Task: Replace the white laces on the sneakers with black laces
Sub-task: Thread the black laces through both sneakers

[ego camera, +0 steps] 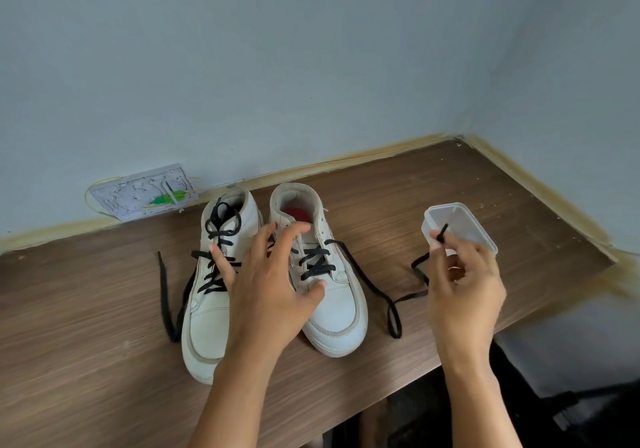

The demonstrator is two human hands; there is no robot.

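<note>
Two white sneakers stand side by side on the wooden table (86, 326), toes toward me. The left sneaker (207, 323) is laced with a black lace up to its collar, loose ends trailing left. The right sneaker (341, 312) carries a black lace (367, 281) through its lower eyelets only. My left hand (266, 292) hovers with spread fingers over the two shoes. Off to the right, my right hand (464, 285) pinches the tip of that lace, which loops across the table from the shoe.
A clear plastic container (464, 222) stands behind my right hand. A wall plate with green and yellow wires (145, 193) sits at the back left. Walls bound the table at the back and right. A dark object (571, 395) lies below the table's front right edge.
</note>
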